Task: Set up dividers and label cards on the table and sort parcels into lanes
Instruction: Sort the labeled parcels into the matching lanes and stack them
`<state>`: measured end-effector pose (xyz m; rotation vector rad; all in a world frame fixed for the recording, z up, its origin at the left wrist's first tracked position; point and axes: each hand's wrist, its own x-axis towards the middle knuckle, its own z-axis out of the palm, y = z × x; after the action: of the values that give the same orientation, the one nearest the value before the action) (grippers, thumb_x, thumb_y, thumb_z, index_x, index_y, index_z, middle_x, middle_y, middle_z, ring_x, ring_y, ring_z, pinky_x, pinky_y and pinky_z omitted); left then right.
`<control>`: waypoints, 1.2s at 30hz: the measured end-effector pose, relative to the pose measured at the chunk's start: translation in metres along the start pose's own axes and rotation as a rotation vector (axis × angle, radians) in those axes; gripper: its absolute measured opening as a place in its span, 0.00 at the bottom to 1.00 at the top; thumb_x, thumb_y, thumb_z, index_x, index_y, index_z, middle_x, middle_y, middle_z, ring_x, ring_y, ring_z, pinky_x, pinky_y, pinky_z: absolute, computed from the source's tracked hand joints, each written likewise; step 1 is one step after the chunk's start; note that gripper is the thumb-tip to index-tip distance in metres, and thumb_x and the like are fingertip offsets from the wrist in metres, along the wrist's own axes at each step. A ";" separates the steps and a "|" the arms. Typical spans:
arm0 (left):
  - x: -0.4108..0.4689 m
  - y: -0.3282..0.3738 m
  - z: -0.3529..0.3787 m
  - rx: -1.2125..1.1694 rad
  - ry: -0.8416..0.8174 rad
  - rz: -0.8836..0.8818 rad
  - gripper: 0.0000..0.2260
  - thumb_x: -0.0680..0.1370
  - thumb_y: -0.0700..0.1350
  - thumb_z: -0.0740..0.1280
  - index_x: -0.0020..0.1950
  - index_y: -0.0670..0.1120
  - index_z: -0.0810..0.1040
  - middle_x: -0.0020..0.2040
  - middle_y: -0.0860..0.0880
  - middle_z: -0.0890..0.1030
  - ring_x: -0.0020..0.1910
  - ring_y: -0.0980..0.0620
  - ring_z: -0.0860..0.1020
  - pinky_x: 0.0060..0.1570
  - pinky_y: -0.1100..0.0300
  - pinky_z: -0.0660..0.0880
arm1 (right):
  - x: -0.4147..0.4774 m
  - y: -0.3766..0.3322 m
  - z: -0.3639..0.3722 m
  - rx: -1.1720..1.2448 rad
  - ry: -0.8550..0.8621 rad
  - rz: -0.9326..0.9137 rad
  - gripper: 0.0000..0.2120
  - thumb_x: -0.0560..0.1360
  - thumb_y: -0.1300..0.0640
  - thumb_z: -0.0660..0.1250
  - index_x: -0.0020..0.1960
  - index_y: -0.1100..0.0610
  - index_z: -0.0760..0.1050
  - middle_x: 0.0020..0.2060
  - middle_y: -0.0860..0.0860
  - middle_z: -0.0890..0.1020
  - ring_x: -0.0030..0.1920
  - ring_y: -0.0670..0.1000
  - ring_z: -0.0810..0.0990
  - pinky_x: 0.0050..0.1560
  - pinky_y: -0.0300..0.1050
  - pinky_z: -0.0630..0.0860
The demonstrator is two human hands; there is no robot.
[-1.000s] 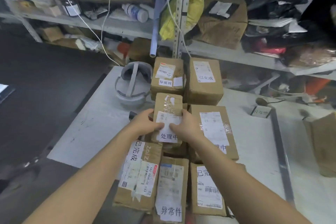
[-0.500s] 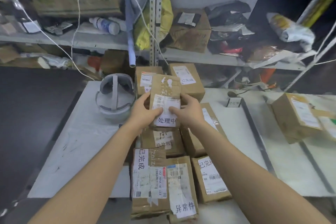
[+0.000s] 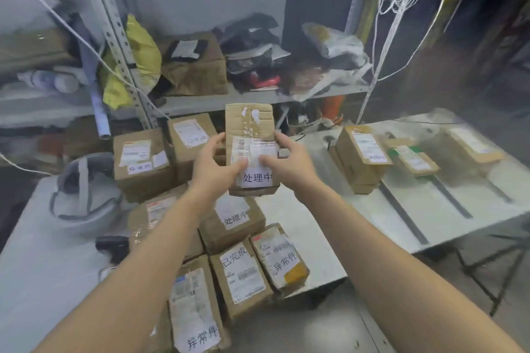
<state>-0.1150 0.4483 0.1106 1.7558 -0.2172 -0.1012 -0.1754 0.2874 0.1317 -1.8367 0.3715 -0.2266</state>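
Observation:
I hold a brown cardboard parcel [image 3: 250, 135] with a white label reading 处理中 upright in the air, above the pile of parcels. My left hand [image 3: 213, 165] grips its left edge and my right hand [image 3: 288, 162] grips its right edge, thumbs on the label. Below lies the pile of labelled parcels [image 3: 232, 219] on the left table [image 3: 43, 266]. On the right table [image 3: 430, 209] dark divider strips [image 3: 404, 216] mark lanes, with a parcel stack [image 3: 362, 156] in the near lane and more parcels [image 3: 411, 159] further right.
A grey headset [image 3: 83, 189] rests at the left of the pile. A small dark object [image 3: 113, 245] lies next to my left forearm. Metal shelving [image 3: 200, 97] full of bags and boxes stands behind both tables. White cords [image 3: 398, 8] hang at the upper right.
Both hands have lifted the parcel higher and carried it rightward. The view has swung right, bringing the divider table and its parcels into sight.

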 end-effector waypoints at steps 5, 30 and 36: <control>-0.021 0.034 0.118 -0.017 -0.055 0.010 0.29 0.73 0.42 0.75 0.70 0.58 0.69 0.58 0.58 0.75 0.51 0.59 0.77 0.32 0.68 0.78 | -0.004 0.031 -0.119 0.049 0.014 0.029 0.31 0.70 0.59 0.70 0.71 0.42 0.71 0.58 0.44 0.82 0.54 0.49 0.83 0.54 0.54 0.81; 0.111 0.032 0.419 -0.119 -0.185 -0.292 0.27 0.73 0.40 0.74 0.61 0.67 0.71 0.48 0.57 0.83 0.41 0.57 0.85 0.34 0.63 0.79 | 0.181 0.143 -0.367 -0.076 0.010 0.286 0.21 0.73 0.62 0.73 0.66 0.57 0.77 0.58 0.52 0.83 0.52 0.52 0.84 0.52 0.52 0.83; 0.131 0.008 0.434 -0.040 -0.152 -0.328 0.22 0.74 0.38 0.72 0.55 0.65 0.72 0.52 0.53 0.83 0.47 0.53 0.83 0.36 0.62 0.81 | 0.214 0.171 -0.364 -0.104 -0.089 0.341 0.22 0.73 0.60 0.73 0.67 0.57 0.76 0.58 0.52 0.83 0.50 0.52 0.85 0.50 0.51 0.83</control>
<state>-0.0694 0.0024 0.0400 1.7330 -0.0348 -0.4749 -0.1239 -0.1601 0.0675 -1.8445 0.6355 0.1113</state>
